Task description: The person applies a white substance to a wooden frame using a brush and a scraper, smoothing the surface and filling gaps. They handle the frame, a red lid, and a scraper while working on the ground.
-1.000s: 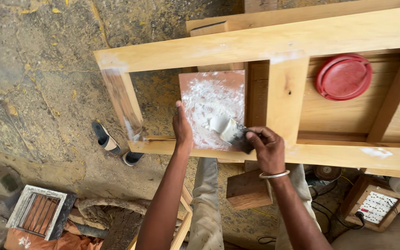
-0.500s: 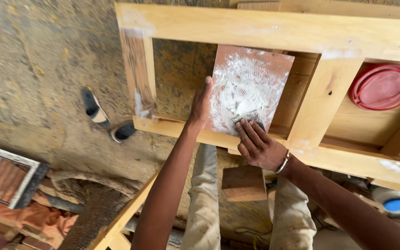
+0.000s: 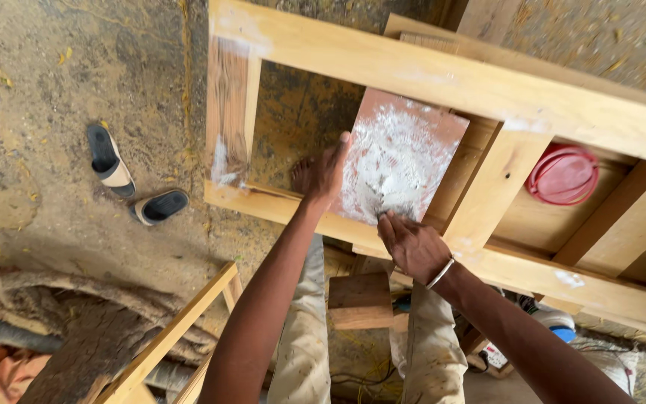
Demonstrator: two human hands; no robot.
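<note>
- Fingers [image 3: 338, 153] of the left hand [image 3: 321, 173] lie nearly flat, spread against the left edge of the board [image 3: 401, 161], steadying it, not clasping.
- Right hand [image 3: 413, 243] curls shut on a scraper [image 3: 371, 203], its blade in the white filler [image 3: 394, 157] just beyond the fingertips.
- Risk: the board tilts on the frame [image 3: 443, 78]; a hard push could slide it off, spilling filler.

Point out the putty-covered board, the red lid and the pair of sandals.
putty-covered board [image 3: 405, 161]: head view, middle of its white-smeared face.
red lid [image 3: 562, 176]: head view, centre of the disc.
sandals [image 3: 160, 206]: head view, strap of the nearer one.
</note>
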